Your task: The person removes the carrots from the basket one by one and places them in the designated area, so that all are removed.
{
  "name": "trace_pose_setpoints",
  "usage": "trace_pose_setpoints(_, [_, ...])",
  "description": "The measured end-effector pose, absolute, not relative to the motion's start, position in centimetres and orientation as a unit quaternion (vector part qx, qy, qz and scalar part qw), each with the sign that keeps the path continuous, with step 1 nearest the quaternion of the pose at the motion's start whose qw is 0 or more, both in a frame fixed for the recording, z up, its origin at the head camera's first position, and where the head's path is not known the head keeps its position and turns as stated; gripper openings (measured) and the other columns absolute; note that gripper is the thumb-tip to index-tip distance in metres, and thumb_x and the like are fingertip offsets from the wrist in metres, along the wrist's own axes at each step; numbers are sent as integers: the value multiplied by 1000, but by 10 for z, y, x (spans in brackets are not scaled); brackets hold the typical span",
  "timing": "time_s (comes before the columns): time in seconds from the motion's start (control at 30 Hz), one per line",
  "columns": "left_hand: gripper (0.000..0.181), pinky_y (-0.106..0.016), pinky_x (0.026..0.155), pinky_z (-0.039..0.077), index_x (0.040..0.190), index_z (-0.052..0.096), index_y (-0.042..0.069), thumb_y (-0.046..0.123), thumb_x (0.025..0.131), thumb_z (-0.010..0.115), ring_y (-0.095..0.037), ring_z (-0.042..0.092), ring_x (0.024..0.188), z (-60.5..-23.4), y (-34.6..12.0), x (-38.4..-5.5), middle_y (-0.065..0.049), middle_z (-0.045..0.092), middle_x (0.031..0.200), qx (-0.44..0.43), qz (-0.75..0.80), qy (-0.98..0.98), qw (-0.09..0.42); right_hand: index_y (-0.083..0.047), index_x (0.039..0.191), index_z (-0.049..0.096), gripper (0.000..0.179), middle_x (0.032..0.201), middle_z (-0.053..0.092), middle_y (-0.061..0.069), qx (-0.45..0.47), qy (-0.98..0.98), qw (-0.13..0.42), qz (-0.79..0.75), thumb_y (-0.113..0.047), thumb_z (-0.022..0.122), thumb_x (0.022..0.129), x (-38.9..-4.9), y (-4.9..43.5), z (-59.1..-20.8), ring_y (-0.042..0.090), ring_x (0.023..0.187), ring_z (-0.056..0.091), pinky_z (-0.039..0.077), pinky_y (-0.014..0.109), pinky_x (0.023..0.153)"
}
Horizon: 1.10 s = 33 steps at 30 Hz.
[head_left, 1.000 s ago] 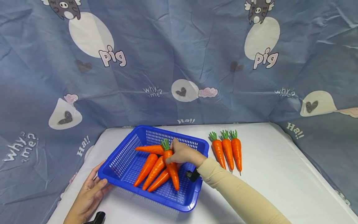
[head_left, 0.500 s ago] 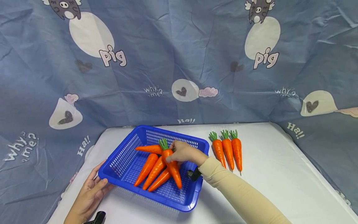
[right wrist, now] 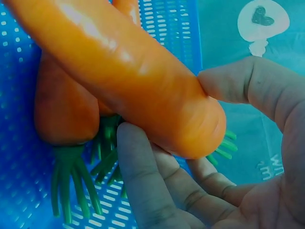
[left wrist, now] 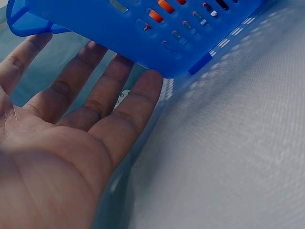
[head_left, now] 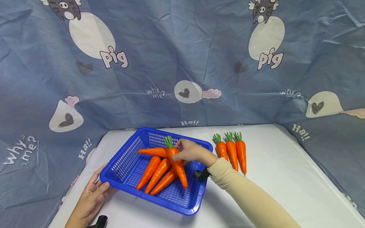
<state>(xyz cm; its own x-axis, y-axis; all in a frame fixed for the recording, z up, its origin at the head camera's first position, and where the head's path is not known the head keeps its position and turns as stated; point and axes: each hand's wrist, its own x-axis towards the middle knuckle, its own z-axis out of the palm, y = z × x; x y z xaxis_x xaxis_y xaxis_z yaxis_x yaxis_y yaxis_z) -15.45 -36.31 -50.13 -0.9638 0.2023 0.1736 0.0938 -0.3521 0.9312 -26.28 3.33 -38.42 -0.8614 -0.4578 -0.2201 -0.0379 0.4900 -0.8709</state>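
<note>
My right hand (head_left: 191,152) pinches an orange carrot (head_left: 178,166) with green tops, thumb on one side and fingers on the other. This carrot hangs tilted over the blue perforated basket (head_left: 203,188), above the carrots inside. In the right wrist view the carrot's thick end (right wrist: 181,119) sits between thumb and fingertips. Several other carrots lie in the basket, among them one at the left (head_left: 149,172) and one pointing left at the back (head_left: 151,152). At the basket's near left corner, my left hand (head_left: 92,196) touches it with loosely extended fingers; the left wrist view shows fingertips against the blue wall (left wrist: 114,33).
Three carrots (head_left: 232,152) lie side by side on the white table (head_left: 273,177), right of the basket. A blue printed cloth (head_left: 182,63) hangs behind the table and down its sides.
My right hand has raised the carrot a little and moved slightly right; the carrot's tip has swung right and up. The left hand and basket stay where they were.
</note>
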Motion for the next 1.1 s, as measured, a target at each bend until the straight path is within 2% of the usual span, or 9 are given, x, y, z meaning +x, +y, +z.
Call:
trace_pose_setpoints(0.2, [64, -30, 102, 62, 163, 42, 32, -6, 112, 42, -8, 69, 129, -502, -364, -154, 12, 67, 146, 127, 812, 569, 37, -1, 127, 56, 47, 102, 61, 11, -153, 831, 222, -486, -14, 79, 89, -261, 42, -379, 20, 86, 69, 69, 36, 74])
trace_pose_setpoints(0.57, [64, -31, 103, 62, 164, 41, 31, -6, 112, 40, -8, 68, 130, -502, -365, -155, 10, 66, 148, 141, 817, 557, 45, -3, 125, 57, 45, 98, 58, 7, -164, 820, 225, -499, -15, 78, 87, -259, 58, -373, 17, 81, 66, 67, 33, 75])
trace_pose_setpoints(0.83, [65, -30, 104, 62, 165, 40, 31, -7, 112, 39, -8, 68, 130, -502, -364, -155, 9, 66, 148, 141, 815, 560, 43, -3, 126, 58, 44, 98, 53, 6, -177, 818, 207, -507, -15, 75, 88, -256, 71, -366, 18, 83, 63, 69, 37, 75])
trace_pose_setpoints(1.1, [65, -30, 103, 62, 164, 41, 30, -8, 111, 39, -8, 68, 130, -504, -364, -155, 9, 66, 148, 143, 816, 559, 38, -3, 131, 57, 46, 112, 62, 13, -183, 816, 194, -513, -16, 73, 89, -256, 87, -359, 23, 91, 67, 69, 41, 80])
